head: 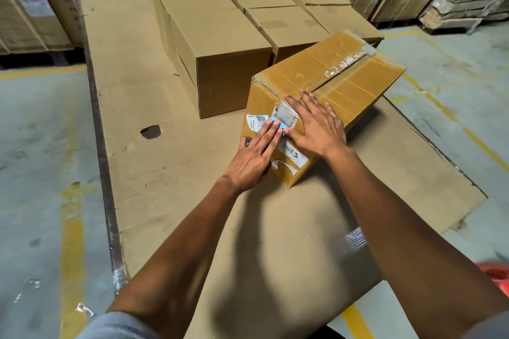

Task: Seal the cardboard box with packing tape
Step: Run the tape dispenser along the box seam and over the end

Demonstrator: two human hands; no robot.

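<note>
**Both hands flat on the taped end of the box**

Across the middle of the frame lies a big sheet of cardboard (132,69), spread over a platform and reaching from the upper left down to the bottom edge. At the top centre, a block of plain closed boxes (220,33) stands on it in rows. Just right of centre sits the box being sealed (347,77), turned at an angle, its top seam running toward the upper right under clear tape (344,63) with a crumpled end at the far edge. On its near end face are a barcode label (256,121) and a white printed label (292,153). The right hand (316,126) lies over the near top edge, fingers spread flat, gripping nothing. The left hand (254,154) presses flat on the end face, fingers straight, over a small blue object (275,121) with a toothed edge, at the tape's end.
</note>
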